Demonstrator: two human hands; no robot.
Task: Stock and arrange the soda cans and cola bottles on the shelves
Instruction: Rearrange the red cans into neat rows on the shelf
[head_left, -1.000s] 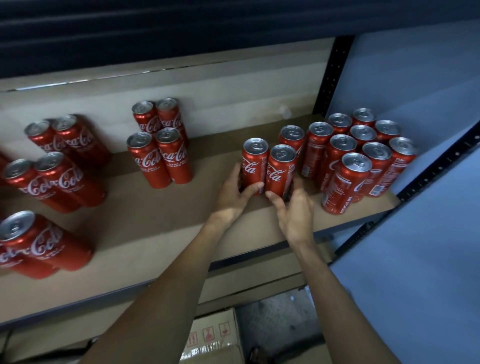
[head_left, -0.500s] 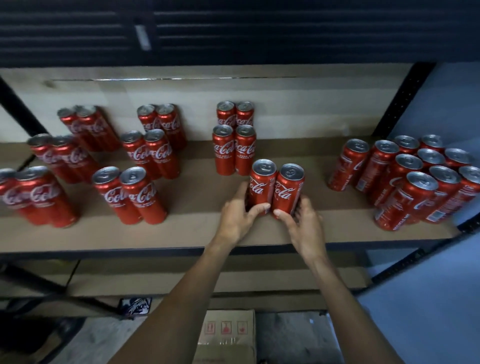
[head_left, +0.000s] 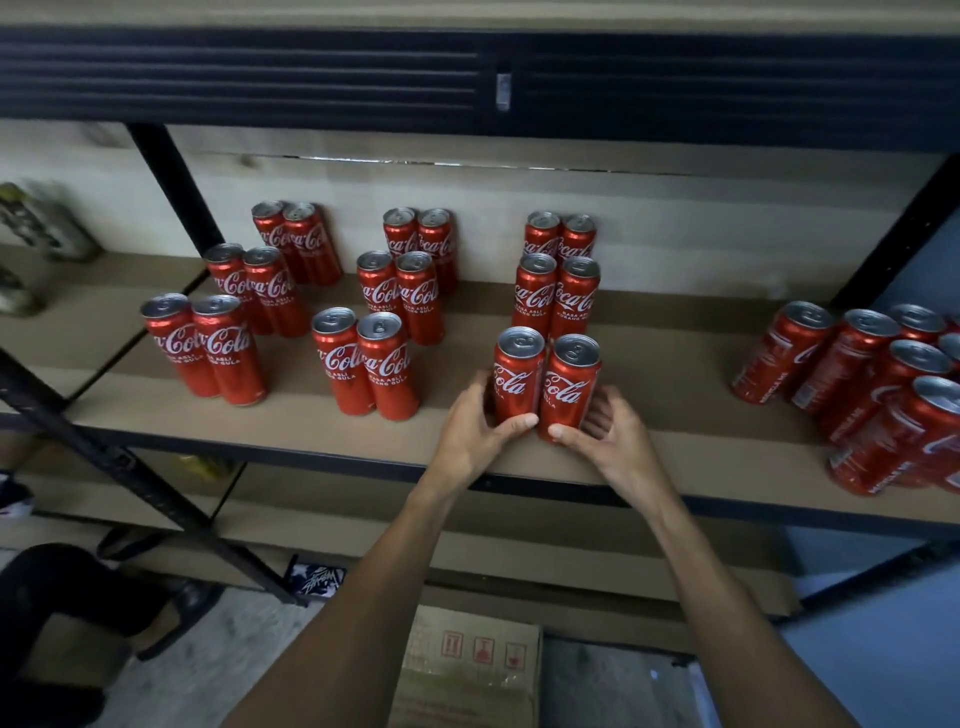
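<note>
Two tall red cola cans stand side by side near the front edge of the brown shelf (head_left: 675, 457). My left hand (head_left: 475, 434) grips the left can (head_left: 517, 379) and my right hand (head_left: 610, 439) grips the right can (head_left: 571, 387); both thumbs press their lower fronts. Directly behind them stand two more pairs of cans (head_left: 556, 296) in a column. Two further columns of paired cans (head_left: 382, 332) (head_left: 228, 322) line up to the left. A loose cluster of several cans (head_left: 872, 384) crowds the shelf's right end.
A black slatted shelf edge (head_left: 260, 78) hangs overhead. Black uprights (head_left: 174, 187) and a diagonal brace (head_left: 130, 462) frame the left. A cardboard box (head_left: 467, 670) sits on the floor below, next to a dark shoe (head_left: 176, 613). Bare shelf lies between my hands and the right cluster.
Both hands have slid the two cans leftward, away from the right cluster, into line in front of the third column of pairs. The view has swung left.
</note>
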